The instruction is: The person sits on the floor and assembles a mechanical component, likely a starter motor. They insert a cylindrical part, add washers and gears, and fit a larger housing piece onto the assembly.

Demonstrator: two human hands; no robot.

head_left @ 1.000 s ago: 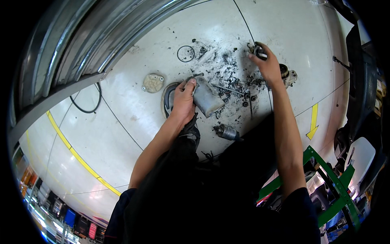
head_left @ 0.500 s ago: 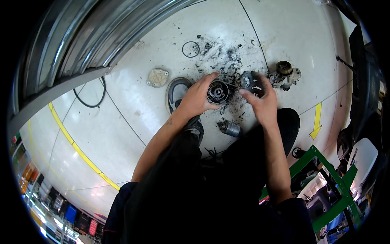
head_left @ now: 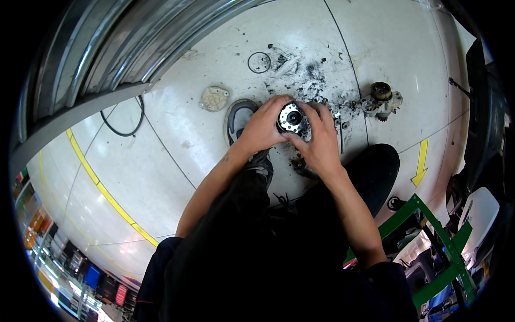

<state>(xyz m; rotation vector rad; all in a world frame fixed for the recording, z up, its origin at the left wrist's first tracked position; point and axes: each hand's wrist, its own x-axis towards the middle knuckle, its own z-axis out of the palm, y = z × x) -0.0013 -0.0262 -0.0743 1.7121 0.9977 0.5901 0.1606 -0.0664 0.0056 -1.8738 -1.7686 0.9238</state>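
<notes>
Between my hands is a round motor part [head_left: 293, 118] whose silver face has a ring of holes and a dark hub in the middle. My left hand [head_left: 264, 124] is wrapped round its left side. On the other side my right hand [head_left: 320, 135] presses against it with curled fingers and thumb. Below the right hand lies a dark cylindrical part [head_left: 303, 167], partly covered by the hand. A long thin rod [head_left: 341, 137] and a small round piece [head_left: 345, 125] lie on the floor to the right.
Black grime [head_left: 300, 72] is spread over the pale floor. A thin ring [head_left: 259, 63], a flat cover plate [head_left: 214, 99] and a metal assembly with a round cup [head_left: 382, 101] lie around. My shoe [head_left: 238, 115] is close by. Ribbed metal [head_left: 123, 48] stands left, a green frame [head_left: 440, 241] right.
My right hand has moved left onto the round part, which now shows a silver perforated face instead of its dark open inside. The grey piece is no longer visible in my right hand.
</notes>
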